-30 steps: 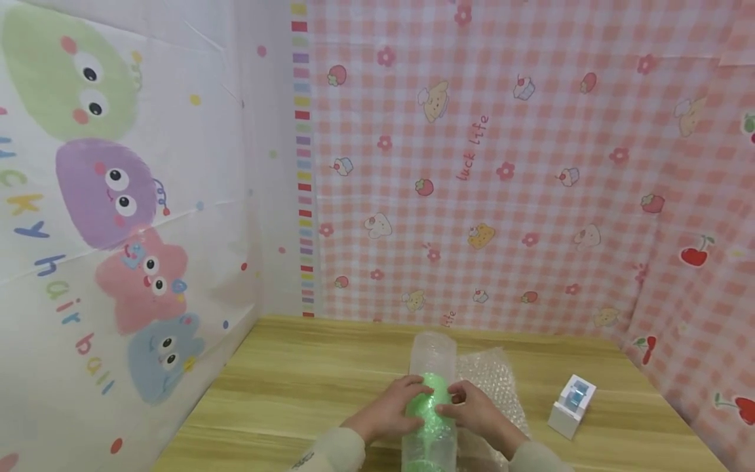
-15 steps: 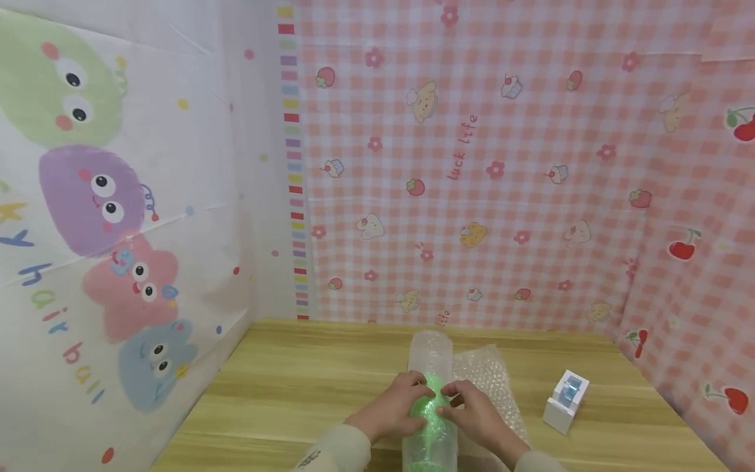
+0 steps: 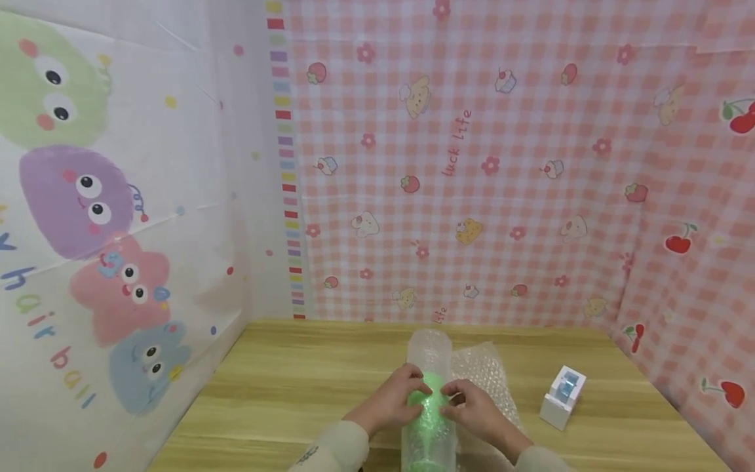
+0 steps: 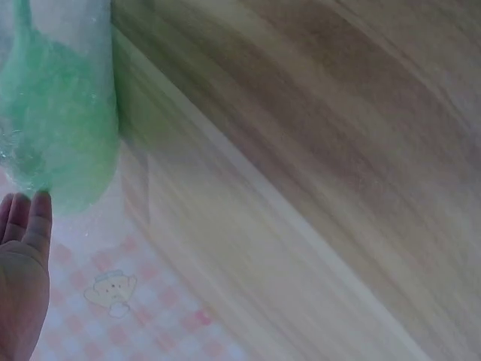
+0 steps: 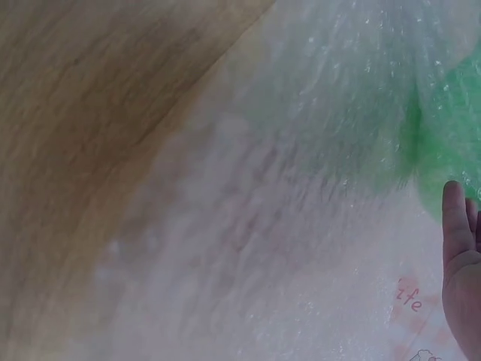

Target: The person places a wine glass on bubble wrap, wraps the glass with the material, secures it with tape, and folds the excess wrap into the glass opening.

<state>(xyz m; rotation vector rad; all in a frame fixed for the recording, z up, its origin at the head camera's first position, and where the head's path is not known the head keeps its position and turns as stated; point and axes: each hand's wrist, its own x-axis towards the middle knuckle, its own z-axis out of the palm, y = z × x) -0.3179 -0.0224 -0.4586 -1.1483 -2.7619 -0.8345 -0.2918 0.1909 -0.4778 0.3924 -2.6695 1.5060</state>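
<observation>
A green object [image 3: 432, 425] lies inside a long roll of clear bubble wrap [image 3: 429, 349] on the table, its near end cut off by the frame. From the left, my left hand [image 3: 386, 401] grips the wrap with bent fingers and thumb; my right hand [image 3: 482, 414] pinches it from the right, facing the left. The left wrist view has the left hand [image 4: 22, 282] at the rounded end of the green object [image 4: 60, 120]. In the right wrist view, fingers of the right hand [image 5: 462, 278] touch the wrap over the green object [image 5: 458, 113].
A loose flat part of bubble wrap [image 3: 483, 373] spreads right of the roll. Farther right stands a small white box with a blue part [image 3: 563, 396]. Patterned cloths hang behind the wooden table [image 3: 283, 387] and at both sides.
The head view has shifted slightly, moving the background leftward. Both hands remain on the wrapped roll, with only small changes in how the fingers lie.
</observation>
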